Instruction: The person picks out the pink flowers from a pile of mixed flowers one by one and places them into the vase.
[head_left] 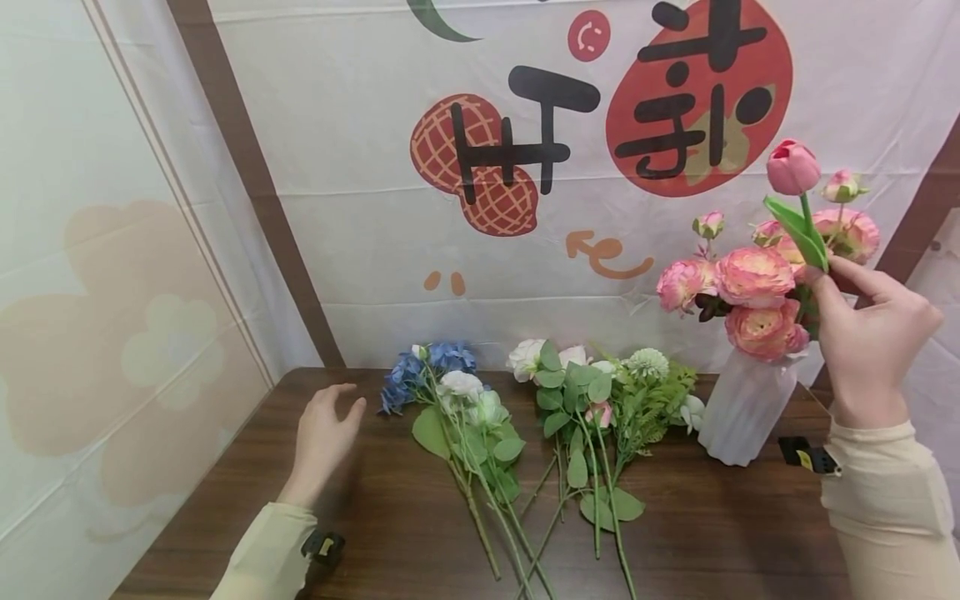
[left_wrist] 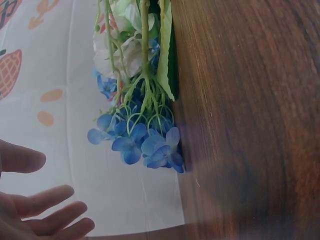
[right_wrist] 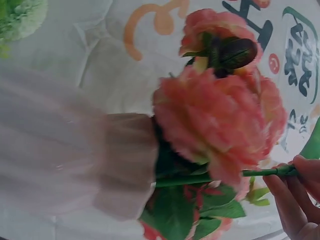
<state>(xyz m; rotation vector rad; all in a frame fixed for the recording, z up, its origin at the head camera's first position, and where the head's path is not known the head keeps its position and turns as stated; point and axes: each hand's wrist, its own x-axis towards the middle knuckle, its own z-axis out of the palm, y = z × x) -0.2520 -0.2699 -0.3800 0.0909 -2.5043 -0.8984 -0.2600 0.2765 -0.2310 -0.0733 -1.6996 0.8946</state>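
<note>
My right hand (head_left: 873, 333) pinches the green stem of a pink tulip (head_left: 793, 167) just below its leaf. In the right wrist view the stem (right_wrist: 190, 180) runs down among pink ranunculus flowers (right_wrist: 215, 115) into the mouth of a white vase (right_wrist: 125, 165). The vase (head_left: 746, 408) stands at the table's right side, its base on the wood. Over the table's left side my left hand (head_left: 326, 442) holds nothing, fingers apart and relaxed. Blue hydrangea flowers (left_wrist: 135, 140) lie nearest to it, not touched by the fingers (left_wrist: 55, 215).
On the brown table (head_left: 390, 517) lie white flowers (head_left: 480, 400) with long stems crossing toward the front edge. Beside them is a second bunch with green leaves (head_left: 577, 392) and a round pale green bloom (head_left: 647, 364). A printed cloth (head_left: 360, 250) hangs behind the table.
</note>
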